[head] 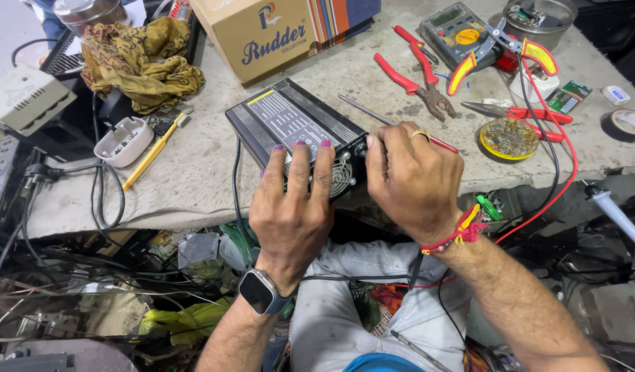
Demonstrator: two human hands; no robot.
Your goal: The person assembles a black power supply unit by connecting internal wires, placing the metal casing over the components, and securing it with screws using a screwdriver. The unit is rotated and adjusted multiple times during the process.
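Two hands, left hand (pixel 293 200) and right hand (pixel 407 182) fingers gripping black box (pixel 290 124), tan carton (pixel 276 31) behind

Black ribbed box (pixel 296 131), red-handled pliers (pixel 414 79)

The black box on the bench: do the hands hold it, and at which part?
Yes. The left hand grips the black box over its near fan end, fingers lying on top. The right hand pinches the same end's right corner.
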